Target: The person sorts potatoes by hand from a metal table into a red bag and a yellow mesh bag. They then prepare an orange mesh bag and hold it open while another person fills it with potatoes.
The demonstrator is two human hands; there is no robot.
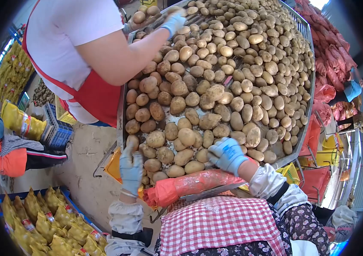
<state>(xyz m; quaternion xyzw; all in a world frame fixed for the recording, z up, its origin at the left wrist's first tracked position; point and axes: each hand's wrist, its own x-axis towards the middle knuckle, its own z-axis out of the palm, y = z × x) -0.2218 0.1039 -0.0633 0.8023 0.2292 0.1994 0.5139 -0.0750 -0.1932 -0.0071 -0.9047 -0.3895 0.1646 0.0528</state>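
Note:
My left hand (pixel 131 168), in a light blue glove, is at the left edge of a metal sorting table (pixel 121 111). Its fingers are closed around a brown potato (pixel 132 142) at the rim. Wearing a matching glove, my right hand (pixel 227 156) reaches in from the front right, palm down over the potatoes, fingers apart. Beside its fingertips lies a potato (pixel 202 156). Many loose potatoes (pixel 186 137) cover the table, some with soil on them. A rolled red plastic bundle (pixel 198 182) runs along the front edge, between my forearms.
A co-worker in a red apron (pixel 100 96) stands at the left side, a gloved hand (pixel 174 22) over the potatoes. Filled yellow mesh bags (pixel 57 222) stand lower left; another person (pixel 3 149) is near blue crates (pixel 57 128). Red sacks (pixel 328 55) are stacked right.

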